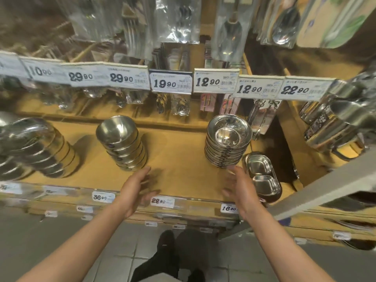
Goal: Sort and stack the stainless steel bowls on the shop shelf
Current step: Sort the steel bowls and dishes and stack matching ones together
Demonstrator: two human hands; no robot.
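Observation:
Three stacks of steel bowls stand on the yellow shelf (pixel 175 159). A tall stack of deep bowls (pixel 122 143) is at the middle left. A stack of wide-rimmed shallow bowls (pixel 227 141) is at the middle right, and a leaning stack of large bowls (pixel 32 147) sits at the far left. My left hand (pixel 136 190) hovers empty over the shelf's front, fingers straight, just below the deep stack. My right hand (pixel 238 188) is also empty and flat, its fingertips close to the base of the shallow stack.
Rectangular steel trays (pixel 262 176) lie stacked at the right of the shallow bowls. Packaged cutlery hangs above a row of price tags (pixel 171 82). Steel containers (pixel 333 123) fill the adjoining shelf at right. A grey rail (pixel 325 192) slants across the lower right.

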